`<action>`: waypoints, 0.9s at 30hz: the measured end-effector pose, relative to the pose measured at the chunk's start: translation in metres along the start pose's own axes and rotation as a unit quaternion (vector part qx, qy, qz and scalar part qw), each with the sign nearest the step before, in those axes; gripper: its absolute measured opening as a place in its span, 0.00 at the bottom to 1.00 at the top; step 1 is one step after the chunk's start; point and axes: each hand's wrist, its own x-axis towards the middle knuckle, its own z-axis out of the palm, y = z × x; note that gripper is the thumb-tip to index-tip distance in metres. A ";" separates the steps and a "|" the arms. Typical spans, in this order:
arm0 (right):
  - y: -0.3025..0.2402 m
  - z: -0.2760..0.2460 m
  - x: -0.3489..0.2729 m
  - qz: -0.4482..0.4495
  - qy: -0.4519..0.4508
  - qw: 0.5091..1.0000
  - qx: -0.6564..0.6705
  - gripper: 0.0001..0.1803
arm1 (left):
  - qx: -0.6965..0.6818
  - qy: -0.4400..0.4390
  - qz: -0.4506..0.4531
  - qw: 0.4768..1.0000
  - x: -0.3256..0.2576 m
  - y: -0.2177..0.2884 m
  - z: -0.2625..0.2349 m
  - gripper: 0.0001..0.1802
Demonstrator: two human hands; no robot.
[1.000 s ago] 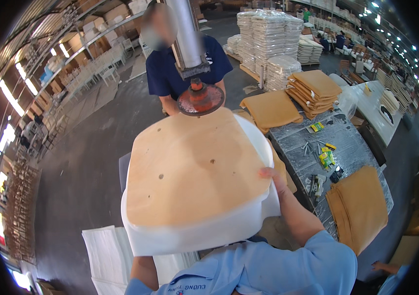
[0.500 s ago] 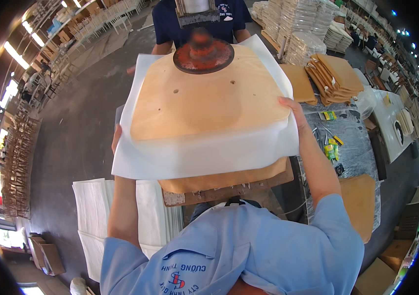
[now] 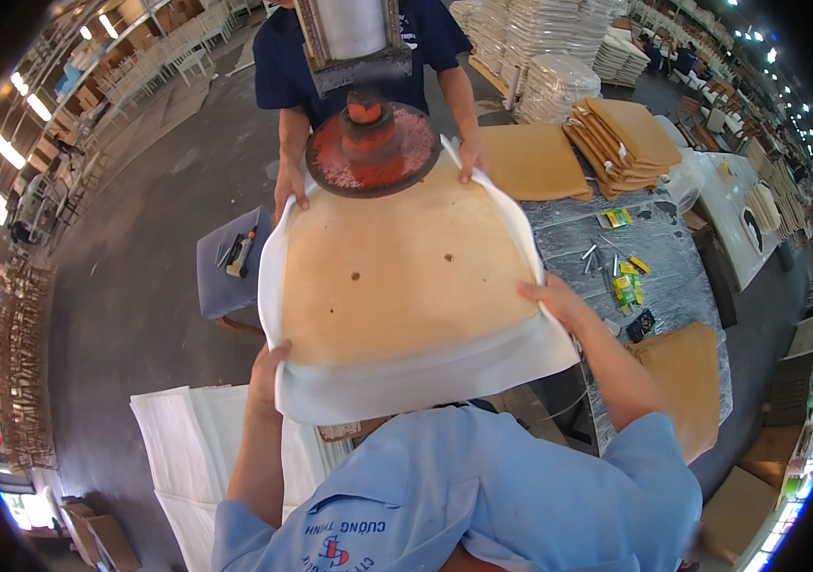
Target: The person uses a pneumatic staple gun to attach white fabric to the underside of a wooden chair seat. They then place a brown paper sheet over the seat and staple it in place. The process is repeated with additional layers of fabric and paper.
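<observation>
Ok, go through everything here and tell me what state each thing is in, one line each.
Left hand: gripping the white fabric's near-left edge.
Right hand: pressing the fabric's right edge.
Plywood seat board: flat, wrapped by white fabric.
Round press pad: down on the board's far edge.
Co-worker's hands: holding the far corners.

My left hand [image 3: 266, 367] fingers hidden under white fabric [image 3: 406, 381]; co-worker's head cut off at top edge; press column [image 3: 354, 29] cropped.
</observation>
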 end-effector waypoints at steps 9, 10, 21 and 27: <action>0.036 0.001 0.019 -0.052 0.049 0.990 -0.122 0.29 | 0.046 0.042 -0.003 0.998 0.014 -0.049 -0.014 0.30; 0.039 0.001 0.020 -0.061 0.054 0.988 -0.134 0.29 | 0.053 0.044 -0.006 0.998 0.016 -0.053 -0.015 0.31; 0.045 0.015 0.034 -0.043 0.135 0.927 -0.346 0.30 | 0.140 0.049 -0.047 0.988 0.021 -0.057 -0.031 0.31; 0.052 -0.004 0.035 -0.068 0.144 0.914 -0.372 0.30 | 0.345 0.092 -0.111 0.927 0.043 -0.037 -0.029 0.25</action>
